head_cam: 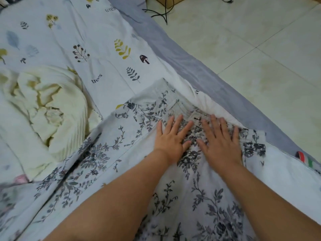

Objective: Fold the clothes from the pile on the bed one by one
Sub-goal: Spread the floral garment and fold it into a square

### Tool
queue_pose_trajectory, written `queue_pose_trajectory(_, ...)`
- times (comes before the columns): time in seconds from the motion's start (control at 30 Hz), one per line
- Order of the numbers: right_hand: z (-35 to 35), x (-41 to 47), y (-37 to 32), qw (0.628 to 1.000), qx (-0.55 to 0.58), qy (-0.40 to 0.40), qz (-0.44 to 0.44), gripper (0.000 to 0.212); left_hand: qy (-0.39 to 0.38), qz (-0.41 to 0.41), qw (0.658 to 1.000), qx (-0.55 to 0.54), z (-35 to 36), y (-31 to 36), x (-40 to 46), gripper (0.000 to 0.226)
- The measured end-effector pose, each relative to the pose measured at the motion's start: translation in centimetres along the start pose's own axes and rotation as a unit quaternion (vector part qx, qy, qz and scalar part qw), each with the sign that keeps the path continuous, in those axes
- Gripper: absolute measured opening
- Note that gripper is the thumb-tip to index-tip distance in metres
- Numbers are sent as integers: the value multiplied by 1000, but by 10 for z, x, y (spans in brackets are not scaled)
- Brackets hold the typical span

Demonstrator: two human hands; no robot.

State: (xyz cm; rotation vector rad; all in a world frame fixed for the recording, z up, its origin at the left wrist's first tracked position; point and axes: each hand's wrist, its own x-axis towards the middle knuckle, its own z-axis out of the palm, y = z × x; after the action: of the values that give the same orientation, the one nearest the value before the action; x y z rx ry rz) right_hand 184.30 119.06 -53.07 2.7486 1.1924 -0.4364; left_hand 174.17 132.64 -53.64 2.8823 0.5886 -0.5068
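A white garment with a grey flower print lies spread flat across the near part of the bed. My left hand and my right hand both press down on it side by side, fingers straight and spread, close to its upper edge by the bed's right side. A crumpled cream ribbed garment lies in a heap to the left, apart from both hands.
The bed carries a white sheet with leaf and mushroom prints and a grey border along its right edge. Beyond that is a tiled floor with black cables at the top. A striped tag shows at the right.
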Motion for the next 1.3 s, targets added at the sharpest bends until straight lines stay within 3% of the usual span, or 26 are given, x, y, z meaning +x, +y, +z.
queue_pose_trajectory(0.1,-15,-6,-8,999,27,-5,17,64,24,7,998,-51,-19,2,-16,63)
queue_pose_trajectory(0.27,-53,-36,-38,982,163,85,39,47,115,-20,983,-144,-36,-7,-78,33)
queue_pose_trajectory(0.5,-74,-110,-110,969,224,18,-104,30,75,-107,960,-248,-36,-32,-186,32)
queue_pose_trajectory(0.77,-58,-190,-211,949,145,-54,-275,25,84,-230,933,-263,-3,-83,-331,27)
queue_pose_trajectory(0.97,-35,-234,-285,940,105,-88,-311,30,154,-353,897,-214,35,-150,-430,30)
queue_pose_trajectory(1.1,-14,-254,-339,933,68,-92,-340,37,195,-387,885,-169,55,-201,-475,37)
queue_pose_trajectory(1.3,22,-270,-421,936,39,-152,-316,80,152,-434,878,-133,93,-267,-498,65)
